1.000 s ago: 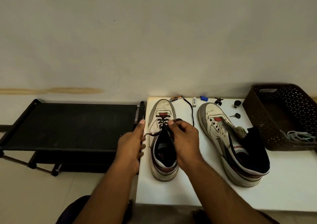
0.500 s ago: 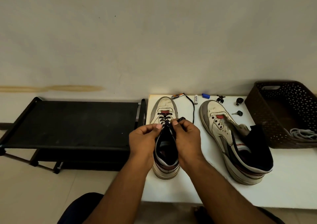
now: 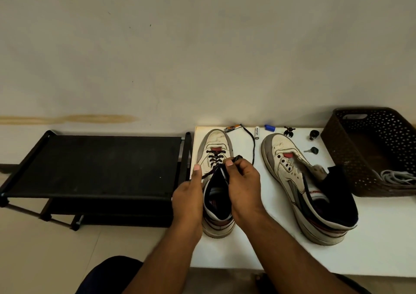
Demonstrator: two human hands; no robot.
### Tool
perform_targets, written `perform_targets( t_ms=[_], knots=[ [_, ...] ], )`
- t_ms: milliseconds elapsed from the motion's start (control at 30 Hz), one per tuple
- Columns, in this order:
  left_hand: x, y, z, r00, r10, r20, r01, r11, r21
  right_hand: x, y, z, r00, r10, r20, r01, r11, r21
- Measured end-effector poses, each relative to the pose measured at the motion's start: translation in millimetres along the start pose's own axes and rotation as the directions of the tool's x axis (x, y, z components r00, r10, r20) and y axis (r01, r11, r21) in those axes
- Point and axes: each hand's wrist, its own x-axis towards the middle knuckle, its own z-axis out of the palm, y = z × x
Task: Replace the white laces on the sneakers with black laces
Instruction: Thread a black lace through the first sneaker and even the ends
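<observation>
Two white sneakers stand on a white table (image 3: 371, 237). The left sneaker (image 3: 215, 142) has a black lace (image 3: 215, 158) threaded through its lower eyelets. One lace end trails to the back of the table past the toe. My left hand (image 3: 188, 194) pinches the left lace end beside the shoe. My right hand (image 3: 244, 181) pinches the other lace strand at the tongue. The right sneaker (image 3: 290, 165) has no lace, and a dark sock is stuffed in its opening.
A brown perforated basket (image 3: 337, 156) at the right holds white laces (image 3: 396, 176). A battery (image 3: 256, 132), a blue cap (image 3: 269, 127), a key (image 3: 312, 150) and small dark items lie along the table's back edge. A black low rack (image 3: 96, 163) stands left of the table.
My left hand came in to the lace at the tongue, then drew back left with the lace end. My right hand stayed at the tongue.
</observation>
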Motion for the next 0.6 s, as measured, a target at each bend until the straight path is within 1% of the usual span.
perform_targets(
  t_ms=[100,167,233,400,467,533,600],
  knots=[
    [-1,3,4,0.995,0.055,0.088,-0.035,0.978,-0.206,-6,0,0,0.992,-0.121,0.033,0.123,0.99,-0.063],
    [2,4,6,0.995,0.073,0.072,-0.05,0.96,-0.275,-8,1,-1,0.981,-0.185,0.058,0.19,0.977,-0.099],
    [7,4,8,0.996,0.085,0.028,-0.073,0.95,-0.304,-8,2,-1,0.978,-0.201,0.059,0.207,0.971,-0.121],
    [15,-3,13,0.997,0.037,-0.071,-0.063,0.908,-0.415,-12,7,-1,0.975,-0.221,0.021,0.222,0.97,-0.096],
    [18,-4,16,0.996,0.019,-0.084,-0.054,0.895,-0.444,-12,7,-2,0.976,-0.216,-0.002,0.215,0.973,-0.088],
    [21,-4,17,0.996,0.0,-0.091,-0.044,0.873,-0.486,-8,8,-1,0.986,-0.167,-0.03,0.166,0.985,-0.04],
    [24,-5,17,0.994,-0.027,-0.107,-0.031,0.859,-0.511,-5,9,0,0.995,-0.073,-0.06,0.077,0.996,0.052]
  ],
)
